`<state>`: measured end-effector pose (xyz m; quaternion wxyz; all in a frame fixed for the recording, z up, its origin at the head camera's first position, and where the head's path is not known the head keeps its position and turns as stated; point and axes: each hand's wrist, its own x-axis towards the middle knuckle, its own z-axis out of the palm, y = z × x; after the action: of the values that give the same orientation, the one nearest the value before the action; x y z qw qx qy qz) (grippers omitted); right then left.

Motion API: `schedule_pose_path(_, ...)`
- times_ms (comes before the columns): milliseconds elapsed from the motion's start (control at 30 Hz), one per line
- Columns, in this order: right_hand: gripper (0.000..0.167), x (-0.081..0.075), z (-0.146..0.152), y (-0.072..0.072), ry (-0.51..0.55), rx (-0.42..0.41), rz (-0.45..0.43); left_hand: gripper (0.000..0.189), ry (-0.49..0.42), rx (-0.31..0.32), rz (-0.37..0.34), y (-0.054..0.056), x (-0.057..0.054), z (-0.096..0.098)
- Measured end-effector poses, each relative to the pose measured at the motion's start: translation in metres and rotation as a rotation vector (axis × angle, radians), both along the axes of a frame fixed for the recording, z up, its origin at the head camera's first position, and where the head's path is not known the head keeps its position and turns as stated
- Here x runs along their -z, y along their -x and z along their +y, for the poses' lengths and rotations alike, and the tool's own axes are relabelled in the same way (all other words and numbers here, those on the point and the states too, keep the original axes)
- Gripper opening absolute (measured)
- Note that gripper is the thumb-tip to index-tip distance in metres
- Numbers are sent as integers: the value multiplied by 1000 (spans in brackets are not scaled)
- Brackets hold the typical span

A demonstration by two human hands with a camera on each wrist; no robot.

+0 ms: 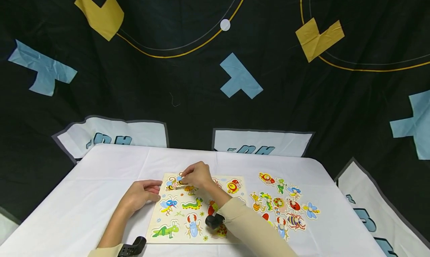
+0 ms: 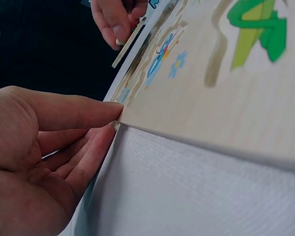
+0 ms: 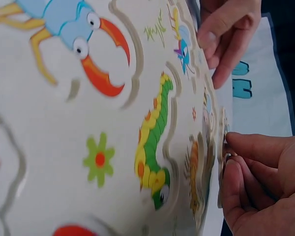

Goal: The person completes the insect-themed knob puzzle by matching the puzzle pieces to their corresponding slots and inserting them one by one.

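A wooden insect puzzle board (image 1: 181, 216) lies on the table, with shaped recesses printed with insects. My left hand (image 1: 142, 195) is at its left edge. In the left wrist view, the left hand (image 2: 64, 132) pinches the board's edge, one finger on top and others beneath. Over the upper left of the board, my right hand (image 1: 199, 176) pinches a thin wooden puzzle piece (image 3: 221, 167), tilted on edge and raised off the surface. The fingers partly cover that piece in the head view, near the bee picture (image 1: 172, 183). A caterpillar picture (image 3: 155, 147) shows below.
Several loose insect pieces lie right of the board, among them a ladybird (image 1: 293, 205), a spider (image 1: 296, 221) and a dragonfly-like piece (image 1: 311, 210). A white cloth (image 1: 100, 182) covers the table. Behind it hangs a black patterned curtain (image 1: 188, 89).
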<state>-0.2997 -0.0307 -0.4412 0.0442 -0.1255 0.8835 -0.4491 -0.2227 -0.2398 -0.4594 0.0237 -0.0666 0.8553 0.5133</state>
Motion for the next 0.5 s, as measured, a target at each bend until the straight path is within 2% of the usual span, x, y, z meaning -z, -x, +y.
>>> schedule_pose_path(267,9,-2,-17,-2,-17,-4,-9,58,-5,12,13,1,-1,-1)
schedule_pose_path(500,10,0,-27,-4,-24,7,-6,57,-8,9,-4,0,0,0)
